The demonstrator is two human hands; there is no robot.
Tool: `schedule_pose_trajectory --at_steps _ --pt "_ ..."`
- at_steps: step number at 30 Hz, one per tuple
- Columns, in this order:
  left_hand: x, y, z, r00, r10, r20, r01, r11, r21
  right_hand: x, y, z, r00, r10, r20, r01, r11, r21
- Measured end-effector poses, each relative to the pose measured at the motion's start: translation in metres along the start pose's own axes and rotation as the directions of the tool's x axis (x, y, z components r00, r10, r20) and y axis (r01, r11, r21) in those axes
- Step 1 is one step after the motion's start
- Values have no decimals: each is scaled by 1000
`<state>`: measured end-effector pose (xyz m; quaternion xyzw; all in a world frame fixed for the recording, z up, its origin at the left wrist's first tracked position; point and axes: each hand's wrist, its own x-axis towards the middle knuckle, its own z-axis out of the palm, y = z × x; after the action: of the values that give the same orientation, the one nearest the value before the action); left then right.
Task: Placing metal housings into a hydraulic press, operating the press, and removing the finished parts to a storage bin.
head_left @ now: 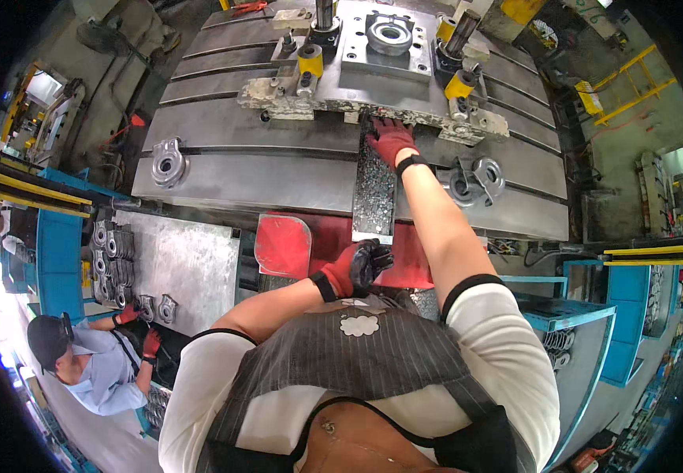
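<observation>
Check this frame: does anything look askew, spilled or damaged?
Two metal parts right of the tray look askew, apparently overlapping, while another part lies alone at left. The die base looks patchy along its front, perhaps worn.

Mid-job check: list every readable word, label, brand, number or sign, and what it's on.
No text can be read.
White cloud-shaped patch on the dark grey pinstriped apron: no legible text.
Long dark scrap-strewn metal strip: none legible.
Yellow cylinder on the metal die: none legible.
Any background markings: too small or blurred.
</observation>
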<state>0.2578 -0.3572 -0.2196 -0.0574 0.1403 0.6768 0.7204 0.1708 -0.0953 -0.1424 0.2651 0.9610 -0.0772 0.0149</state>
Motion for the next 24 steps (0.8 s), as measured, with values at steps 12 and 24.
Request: schedule_pose_trajectory --at_steps 12,24 --pt "-6 1 9 924 234 304 -383 581 718 -120 -19 -4 960 -269 72 266 963 51" --pt "-15 12 21 904 227 363 -420 307 854 -68 -26 -33 964 -266 -27 267 963 28"
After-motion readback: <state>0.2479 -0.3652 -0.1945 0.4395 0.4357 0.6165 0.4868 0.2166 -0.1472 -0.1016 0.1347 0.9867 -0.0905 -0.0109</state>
